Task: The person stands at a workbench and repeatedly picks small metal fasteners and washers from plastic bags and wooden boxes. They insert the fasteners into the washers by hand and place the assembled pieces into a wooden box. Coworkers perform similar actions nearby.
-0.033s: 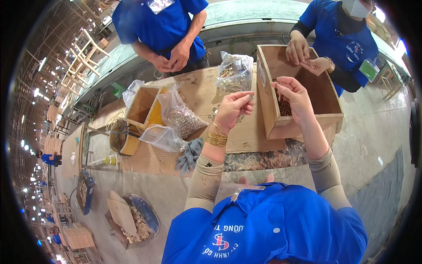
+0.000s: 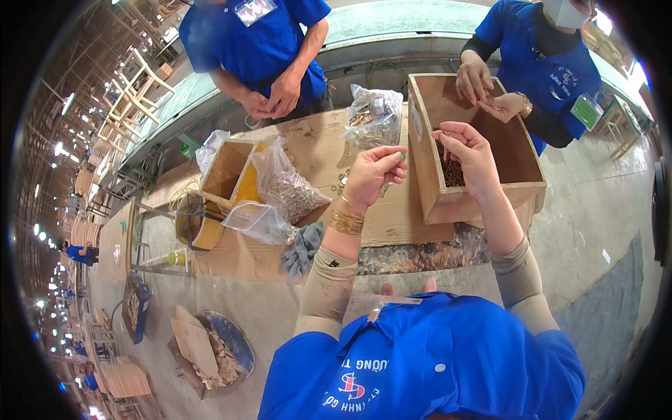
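Observation:
My left hand (image 2: 374,173) is closed in a pinch on a small round grey washer (image 2: 402,157), above the cardboard-covered table. My right hand (image 2: 470,157) is closed too, its thumb and fingertips pinching a thin brownish bolt (image 2: 446,148) that the fingers partly hide. It is over the near left part of an open wooden box (image 2: 483,197). Inside that box lies a pile of brownish bolts (image 2: 453,173). Loose washers (image 2: 343,176) are scattered on the cardboard (image 2: 392,217) left of my left hand.
A co-worker's hands (image 2: 483,94) work over the box's far side; another person's hands (image 2: 276,98) are across the table. Bagged hardware (image 2: 374,115), a bag of bolts (image 2: 290,189), a smaller wooden box (image 2: 225,171) and grey gloves (image 2: 302,248) lie on the table. A scrap bin (image 2: 210,350) stands lower left.

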Demonstrator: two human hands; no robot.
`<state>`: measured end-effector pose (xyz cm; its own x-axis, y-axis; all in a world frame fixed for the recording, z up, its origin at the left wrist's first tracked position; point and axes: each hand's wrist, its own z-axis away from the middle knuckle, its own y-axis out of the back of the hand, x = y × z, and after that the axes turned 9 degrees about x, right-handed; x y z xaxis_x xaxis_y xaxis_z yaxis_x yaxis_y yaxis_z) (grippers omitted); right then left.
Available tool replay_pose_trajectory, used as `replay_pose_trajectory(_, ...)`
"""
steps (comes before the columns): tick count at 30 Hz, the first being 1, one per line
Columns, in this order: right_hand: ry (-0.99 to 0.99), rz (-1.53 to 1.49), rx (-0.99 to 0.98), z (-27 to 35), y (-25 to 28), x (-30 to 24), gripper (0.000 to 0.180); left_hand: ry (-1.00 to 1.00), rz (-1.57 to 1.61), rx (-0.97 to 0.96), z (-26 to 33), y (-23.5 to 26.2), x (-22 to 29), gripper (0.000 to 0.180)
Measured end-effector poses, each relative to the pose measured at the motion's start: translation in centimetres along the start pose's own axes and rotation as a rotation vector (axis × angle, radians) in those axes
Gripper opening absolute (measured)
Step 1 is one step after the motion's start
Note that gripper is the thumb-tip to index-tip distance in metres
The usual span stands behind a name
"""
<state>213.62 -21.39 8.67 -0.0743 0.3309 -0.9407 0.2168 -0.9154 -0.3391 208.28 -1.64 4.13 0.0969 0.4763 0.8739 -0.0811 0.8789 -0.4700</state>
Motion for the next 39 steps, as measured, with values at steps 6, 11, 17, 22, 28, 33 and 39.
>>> replay_pose_trajectory(6, 0.394, 0.154, 0.037, -0.1, -0.6, -1.0, 0.011, 0.003, -0.070, -0.020, -1.0, -4.5, 1.3, 0.014)
replay_pose_trajectory(11, 0.616, 0.419, 0.099, 0.3, 0.2, -1.5, 0.009, -0.009, -0.115, -0.036, -1.5, -7.2, 1.6, 0.013)
replay_pose_trajectory(17, 0.898, 0.710, 0.077, 0.5, 1.7, -2.5, 0.011, -0.013, -0.207, -0.078, -2.8, -9.5, 1.2, 0.011)
replay_pose_trajectory(22, 0.824, 0.716, 0.112, 0.5, 2.9, -2.5, 0.008, 0.002, -0.296, -0.087, -3.7, -11.6, 1.5, 0.012)
replay_pose_trajectory(28, 0.869, 0.708, 0.138, 0.4, 4.6, -2.3, 0.008, 0.057, -0.385, -0.067, -5.1, -12.5, 1.2, 0.013)
replay_pose_trajectory(33, 0.702, 0.529, 0.181, 1.4, 5.1, -2.6, 0.010, 0.007, -0.605, -0.033, -6.1, -11.4, 1.5, 0.029)
replay_pose_trajectory(39, 0.251, 0.438, -0.252, 6.3, -0.8, 0.4, 0.010, -0.038, 0.241, 0.236, -3.8, 1.9, 1.5, 0.022)
